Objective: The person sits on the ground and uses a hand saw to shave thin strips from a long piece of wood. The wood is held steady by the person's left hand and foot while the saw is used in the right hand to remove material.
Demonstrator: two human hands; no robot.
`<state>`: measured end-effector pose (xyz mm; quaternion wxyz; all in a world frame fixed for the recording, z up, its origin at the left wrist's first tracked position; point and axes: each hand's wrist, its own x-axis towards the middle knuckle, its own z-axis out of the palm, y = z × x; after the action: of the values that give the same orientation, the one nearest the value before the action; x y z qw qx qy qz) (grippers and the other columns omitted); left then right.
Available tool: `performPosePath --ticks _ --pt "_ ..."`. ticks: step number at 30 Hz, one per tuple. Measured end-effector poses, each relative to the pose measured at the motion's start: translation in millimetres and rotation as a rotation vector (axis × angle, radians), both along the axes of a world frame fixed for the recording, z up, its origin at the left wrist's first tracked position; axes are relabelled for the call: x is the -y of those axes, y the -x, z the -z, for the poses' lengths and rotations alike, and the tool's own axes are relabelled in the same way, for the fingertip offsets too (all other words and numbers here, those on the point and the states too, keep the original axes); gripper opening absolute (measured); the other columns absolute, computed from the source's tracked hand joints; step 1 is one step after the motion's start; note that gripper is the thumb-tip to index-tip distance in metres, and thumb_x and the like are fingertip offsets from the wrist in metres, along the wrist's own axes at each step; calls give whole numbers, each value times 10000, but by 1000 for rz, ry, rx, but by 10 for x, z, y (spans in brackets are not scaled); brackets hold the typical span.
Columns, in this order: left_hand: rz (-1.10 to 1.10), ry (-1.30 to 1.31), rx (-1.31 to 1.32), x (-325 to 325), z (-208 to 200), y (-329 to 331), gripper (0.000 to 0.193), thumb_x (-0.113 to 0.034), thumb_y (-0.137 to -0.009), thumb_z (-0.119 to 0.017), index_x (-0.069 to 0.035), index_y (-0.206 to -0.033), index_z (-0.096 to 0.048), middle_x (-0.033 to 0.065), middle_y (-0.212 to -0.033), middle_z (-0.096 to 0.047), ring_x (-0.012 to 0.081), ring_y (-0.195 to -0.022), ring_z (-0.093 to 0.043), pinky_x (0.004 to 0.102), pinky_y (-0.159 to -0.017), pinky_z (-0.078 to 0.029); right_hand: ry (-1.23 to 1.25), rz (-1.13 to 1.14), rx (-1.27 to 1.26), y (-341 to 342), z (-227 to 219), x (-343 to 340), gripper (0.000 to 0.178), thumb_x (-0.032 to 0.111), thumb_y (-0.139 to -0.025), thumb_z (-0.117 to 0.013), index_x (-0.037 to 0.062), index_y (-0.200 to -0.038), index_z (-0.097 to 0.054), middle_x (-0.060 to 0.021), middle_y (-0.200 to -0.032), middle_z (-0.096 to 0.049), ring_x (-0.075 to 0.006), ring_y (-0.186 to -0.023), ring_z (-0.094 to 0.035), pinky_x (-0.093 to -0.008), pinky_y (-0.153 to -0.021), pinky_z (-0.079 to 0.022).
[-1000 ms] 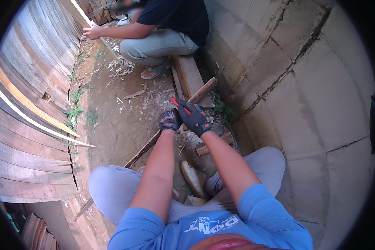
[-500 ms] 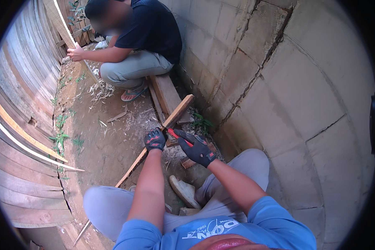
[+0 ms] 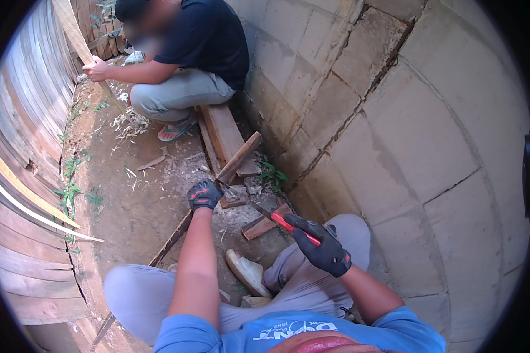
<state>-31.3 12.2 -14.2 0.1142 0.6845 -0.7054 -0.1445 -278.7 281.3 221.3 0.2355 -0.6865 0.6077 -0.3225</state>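
Presumably in hand: trimming the strip [image 3: 239, 157] with the red-handled tool [image 3: 281, 221].
Next stroke: would call for a firm left hold and a steady blade angle.
Left hand [image 3: 204, 194]: gloved, closed around the strip.
Right hand [image 3: 324, 250]: gloved, gripping the tool's handle; whether its tip touches wood is unclear.
Strip: long, narrow wood, slanting over the ground [image 3: 129, 217] near the squared beam [image 3: 221, 126].
Textures: curled pale shavings [image 3: 131, 123], cracked block wall [image 3: 412, 141].

We listed a blue T-shirt [image 3: 238, 340] with white lettering [image 3: 294, 330] and a small number across its chest, plus dark gloves [image 3: 323, 248] whose small red marks we could not read.
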Motion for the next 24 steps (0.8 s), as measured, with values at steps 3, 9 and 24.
performPosePath --ticks 3,9,24 --pt "22 -26 -5 -8 -23 -19 536 -560 -908 -743 -72 -1112 -828 227 -1129 -801 402 -1058 -779 516 -920 -618 54 -13 -59 -26 -53 79 367 205 -1064 -673 111 -1412 -738 -138 -1189 -817 -258 -963 -797 -410 -865 -602" --pt "69 -56 37 -16 -33 -133 577 -590 -878 -779 -84 -1153 -808 211 -1146 -799 400 -1042 -780 507 -911 -620 -183 82 2 -87 -196 333 340 195 -1061 -672 126 -1383 -758 -175 -1263 -792 -321 -1139 -778 -411 -989 -582" --pt "28 -21 8 -71 -130 -56 382 -423 -902 -779 -104 -1107 -819 175 -1108 -813 357 -1046 -793 478 -889 -634 23 51 -42 -225 97 717 333 225 -1060 -659 90 -1339 -780 -203 -1228 -795 -355 -1146 -776 -425 -1009 -575"
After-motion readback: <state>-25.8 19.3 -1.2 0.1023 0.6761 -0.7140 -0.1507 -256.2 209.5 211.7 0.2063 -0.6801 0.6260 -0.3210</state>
